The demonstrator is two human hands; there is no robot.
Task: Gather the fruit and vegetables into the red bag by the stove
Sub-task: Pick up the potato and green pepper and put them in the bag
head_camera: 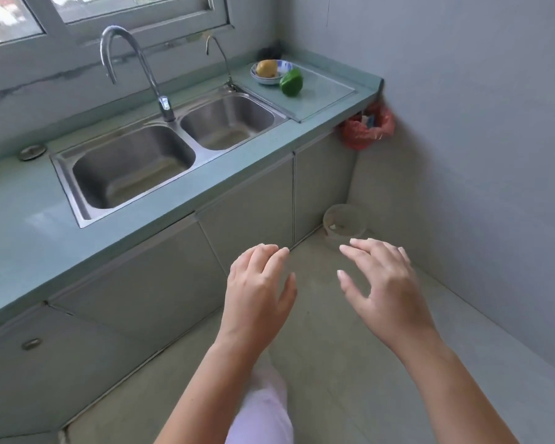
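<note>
A yellow fruit lies in a blue-and-white bowl at the far right end of the counter. A green bell pepper rests beside the bowl on a glass board. A red plastic bag hangs below the counter's right corner, partly hidden by the edge. My left hand and my right hand hover over the floor in front of the cabinets, fingers spread, holding nothing, well short of the produce.
A steel double sink with a curved tap is set into the green counter. Cabinet doors run below. A round grey basin sits on the floor in the corner. Grey walls close off the right side.
</note>
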